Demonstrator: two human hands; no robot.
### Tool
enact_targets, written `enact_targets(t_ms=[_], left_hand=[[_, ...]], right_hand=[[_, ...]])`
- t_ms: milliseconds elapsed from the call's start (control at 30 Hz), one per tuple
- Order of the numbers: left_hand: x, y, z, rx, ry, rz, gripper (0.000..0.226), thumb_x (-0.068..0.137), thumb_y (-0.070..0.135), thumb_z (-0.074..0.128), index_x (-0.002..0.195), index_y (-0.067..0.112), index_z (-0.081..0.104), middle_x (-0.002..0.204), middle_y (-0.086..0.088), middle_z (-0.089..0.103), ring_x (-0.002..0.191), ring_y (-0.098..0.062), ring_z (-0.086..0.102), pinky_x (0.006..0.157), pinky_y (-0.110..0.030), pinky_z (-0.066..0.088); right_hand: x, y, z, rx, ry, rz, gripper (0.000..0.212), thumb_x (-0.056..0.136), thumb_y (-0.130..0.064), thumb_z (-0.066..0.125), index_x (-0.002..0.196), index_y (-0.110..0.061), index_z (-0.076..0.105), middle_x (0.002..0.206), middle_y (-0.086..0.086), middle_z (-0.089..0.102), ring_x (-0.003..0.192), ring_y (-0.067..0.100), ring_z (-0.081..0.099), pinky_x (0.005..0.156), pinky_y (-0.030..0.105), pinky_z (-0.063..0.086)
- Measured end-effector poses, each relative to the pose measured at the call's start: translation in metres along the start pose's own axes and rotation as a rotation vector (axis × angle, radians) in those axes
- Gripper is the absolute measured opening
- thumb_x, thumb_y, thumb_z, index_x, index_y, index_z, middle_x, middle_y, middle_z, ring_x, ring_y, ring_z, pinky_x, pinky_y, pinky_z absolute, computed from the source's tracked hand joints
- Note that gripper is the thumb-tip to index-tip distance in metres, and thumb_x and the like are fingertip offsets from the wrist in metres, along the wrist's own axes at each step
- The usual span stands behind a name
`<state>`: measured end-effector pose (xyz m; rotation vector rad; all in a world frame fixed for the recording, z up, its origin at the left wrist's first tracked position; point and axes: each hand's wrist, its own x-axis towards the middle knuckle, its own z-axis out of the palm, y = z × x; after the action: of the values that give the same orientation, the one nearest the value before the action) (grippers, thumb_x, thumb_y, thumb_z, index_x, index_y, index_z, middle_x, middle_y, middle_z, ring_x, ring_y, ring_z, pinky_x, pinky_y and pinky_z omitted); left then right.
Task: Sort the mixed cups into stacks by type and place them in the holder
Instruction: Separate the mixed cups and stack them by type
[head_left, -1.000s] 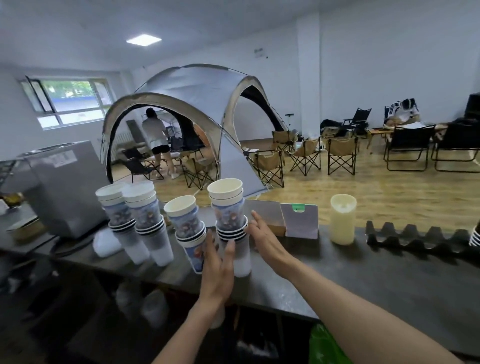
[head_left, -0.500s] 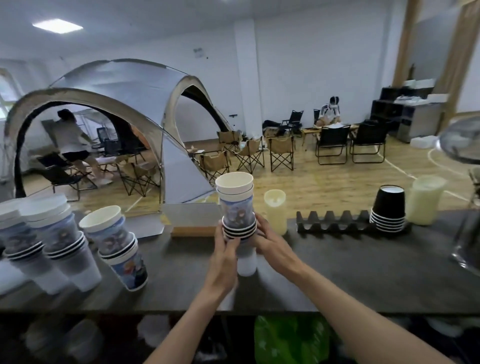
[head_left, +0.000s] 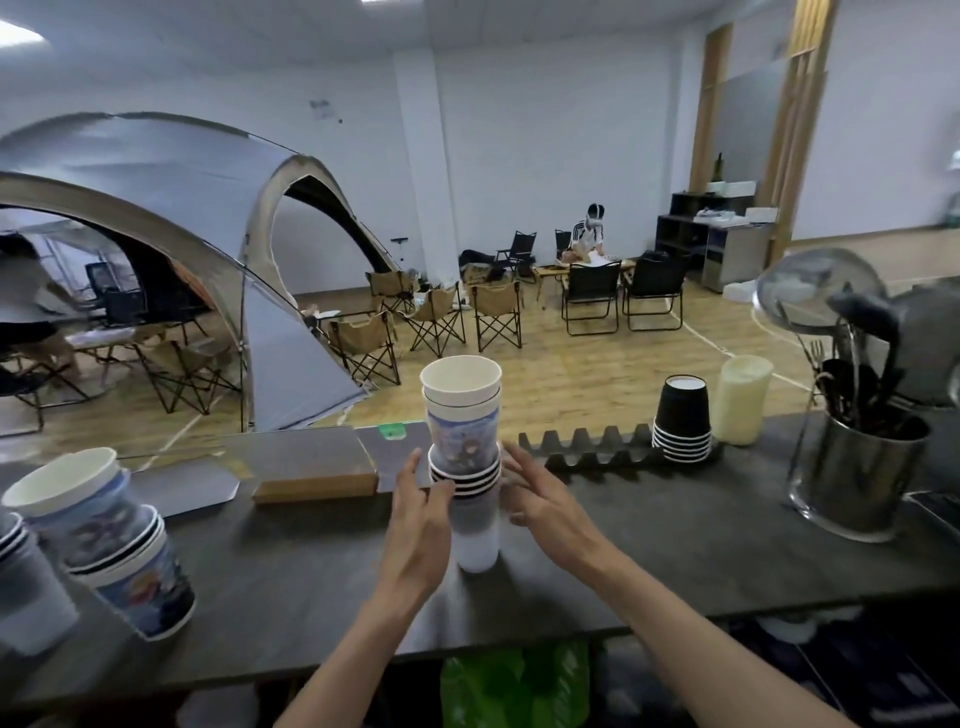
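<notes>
**Mixed stack set down mid-counter, hands flanking it**

Since half a second ago the view has swung right: the utensil pot (head_left: 852, 467) is now in frame and the left-hand cup stacks (head_left: 111, 540) sit near the edge. Both hands have loosened around the mixed cup stack (head_left: 465, 457).

Stack stands upright on the dark counter (head_left: 675, 545), long axis vertical, mouths up. Left hand (head_left: 415, 525) on its left side, fingers straight and slightly spread, fingertips at the black-ringed rims; whether they touch is unclear. Right hand (head_left: 540, 499) on its right, fingers spread, just beside the cups.

Top cups are printed paper with white interiors; ribbed black-and-white rims below; translucent frosted plastic cup at the base.

Behind: black toothed holder (head_left: 592, 449), lying across the counter. At its right end, a stack of black cups (head_left: 681, 421), inverted.
</notes>
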<state>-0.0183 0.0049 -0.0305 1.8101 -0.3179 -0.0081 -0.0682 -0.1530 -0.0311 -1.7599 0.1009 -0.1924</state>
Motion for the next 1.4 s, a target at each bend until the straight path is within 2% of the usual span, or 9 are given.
enact_targets(t_ms=[167, 367, 533, 667, 867, 1000, 1167, 1300, 1400], left_hand=[[0.017, 0.04, -0.015, -0.138, 0.042, 0.141, 0.074, 0.089, 0.044, 0.04, 0.16, 0.026, 0.025, 0.166, 0.006, 0.028, 0.151, -0.011, 0.026, 0.122, -0.037, 0.025], [0.02, 0.07, -0.01, -0.137, -0.081, 0.268, 0.054, 0.089, 0.026, 0.037, 0.143, 0.028, 0.044, 0.132, 0.018, 0.056, 0.113, 0.019, 0.053, 0.083, -0.004, 0.045], [0.032, 0.085, -0.018, -0.125, -0.054, 0.256, 0.053, 0.09, 0.031, 0.035, 0.141, 0.032, 0.047, 0.138, 0.009, 0.056, 0.127, -0.005, 0.052, 0.096, -0.022, 0.046], [0.034, 0.081, -0.016, -0.12, -0.021, 0.221, 0.036, 0.1, 0.016, 0.038, 0.118, 0.043, 0.053, 0.116, 0.026, 0.062, 0.114, 0.003, 0.057, 0.09, -0.021, 0.049], [0.037, 0.064, -0.015, 0.005, 0.04, 0.236, 0.044, 0.107, 0.007, 0.039, 0.148, 0.022, 0.045, 0.136, 0.006, 0.056, 0.127, -0.011, 0.053, 0.105, -0.031, 0.05], [0.041, 0.063, -0.022, 0.032, 0.099, 0.244, 0.043, 0.102, 0.012, 0.057, 0.144, 0.02, 0.052, 0.133, 0.007, 0.06, 0.123, -0.007, 0.056, 0.082, -0.007, 0.051], [0.04, 0.065, -0.023, -0.021, 0.115, 0.227, 0.049, 0.099, 0.006, 0.062, 0.146, 0.018, 0.052, 0.137, 0.008, 0.06, 0.126, -0.006, 0.056, 0.1, -0.021, 0.052], [0.04, 0.075, -0.025, -0.046, 0.112, 0.232, 0.064, 0.094, -0.011, 0.059, 0.151, 0.015, 0.045, 0.137, 0.011, 0.056, 0.126, -0.005, 0.054, 0.087, -0.007, 0.05], [0.041, 0.083, -0.023, -0.064, 0.077, 0.215, 0.067, 0.094, -0.014, 0.057, 0.153, 0.014, 0.043, 0.141, 0.006, 0.056, 0.129, -0.007, 0.051, 0.1, -0.018, 0.05]], right_hand=[[0.009, -0.038, -0.012, -0.036, 0.148, -0.139, 0.078, 0.083, -0.024, 0.047, 0.159, -0.03, 0.028, 0.161, -0.007, 0.035, 0.144, 0.007, 0.038, 0.12, 0.042, 0.032], [0.02, -0.072, -0.015, -0.087, 0.094, -0.268, 0.07, 0.091, -0.007, 0.048, 0.157, -0.024, 0.034, 0.155, -0.006, 0.046, 0.138, 0.008, 0.046, 0.111, 0.03, 0.042], [0.029, -0.093, -0.025, -0.098, 0.084, -0.287, 0.073, 0.084, -0.014, 0.045, 0.157, -0.022, 0.035, 0.153, -0.003, 0.048, 0.138, 0.013, 0.046, 0.109, 0.036, 0.047], [0.031, -0.089, -0.028, -0.104, 0.098, -0.283, 0.064, 0.091, -0.012, 0.046, 0.154, -0.019, 0.04, 0.147, 0.0, 0.054, 0.133, 0.013, 0.051, 0.098, 0.019, 0.05], [0.032, -0.073, -0.023, -0.106, 0.126, -0.256, 0.059, 0.097, 0.001, 0.043, 0.152, -0.02, 0.043, 0.146, -0.002, 0.056, 0.133, 0.009, 0.052, 0.094, 0.013, 0.047], [0.035, -0.075, -0.023, -0.12, 0.141, -0.266, 0.057, 0.098, 0.001, 0.042, 0.151, -0.02, 0.046, 0.145, -0.003, 0.057, 0.132, 0.008, 0.053, 0.105, 0.025, 0.048], [0.032, -0.077, -0.018, -0.193, 0.149, -0.303, 0.061, 0.096, -0.001, 0.043, 0.152, -0.026, 0.043, 0.148, -0.005, 0.055, 0.128, 0.009, 0.056, 0.107, 0.036, 0.05], [0.033, -0.082, -0.019, -0.264, 0.141, -0.337, 0.07, 0.093, -0.009, 0.041, 0.156, -0.037, 0.032, 0.154, -0.008, 0.048, 0.122, 0.014, 0.062, 0.104, 0.045, 0.052], [0.034, -0.084, -0.02, -0.258, 0.148, -0.352, 0.07, 0.093, -0.006, 0.041, 0.156, -0.034, 0.033, 0.155, -0.005, 0.047, 0.123, 0.015, 0.061, 0.105, 0.046, 0.051]])
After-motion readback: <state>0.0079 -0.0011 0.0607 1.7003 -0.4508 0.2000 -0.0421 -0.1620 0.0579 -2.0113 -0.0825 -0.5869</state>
